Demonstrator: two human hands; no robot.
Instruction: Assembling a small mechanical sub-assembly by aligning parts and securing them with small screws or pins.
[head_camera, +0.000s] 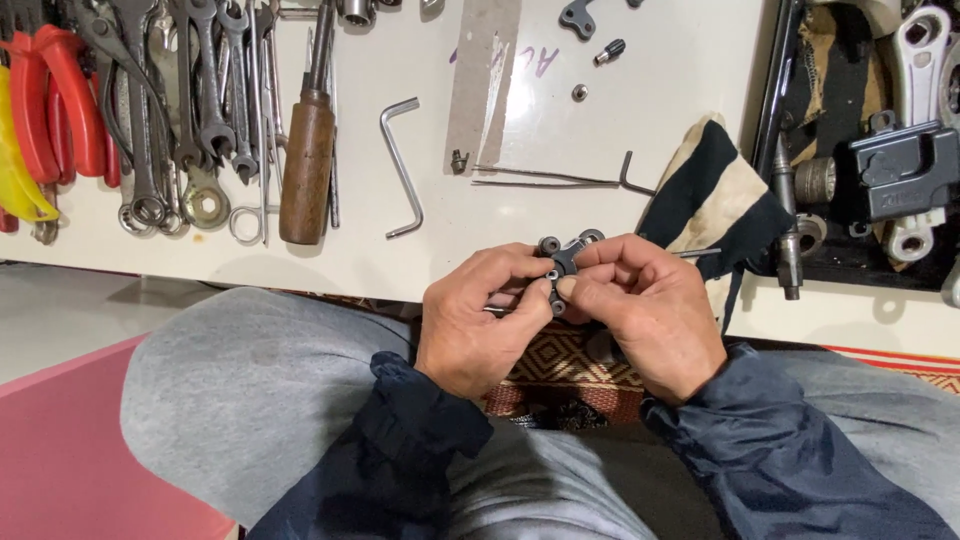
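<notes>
Head view. Your left hand (478, 322) and right hand (645, 312) meet just below the near edge of the white table (660, 90), over your lap. Between them you hold a small dark metal bracket (565, 258) with round bosses at its corners. Left thumb and forefinger are pressed together on the bracket's 9 o'clock side; right thumb and fingers pinch it from 3 o'clock, the right thumb tip resting on its lower middle. The bracket's long axis runs roughly 12 to 6 o'clock, its upper bosses pointing toward the table; the lower end is hidden behind your thumbs, so its full outline cannot be told.

At 1 o'clock from the hands, touching the table edge, lies a striped cream-and-black rag (715, 195). At 12 o'clock sits a thin bent hex key (560, 178), long arm lying 9 to 3. At 11 o'clock a larger silver hex key (400, 165) lies roughly 12 to 6. Further toward 10 o'clock: a wooden-handled screwdriver (307, 165), handle toward you, then a row of spanners (190, 110), then red-handled pliers (60, 100). At 2 o'clock, well apart, a black moulded part (900, 175) sits among metal pieces
</notes>
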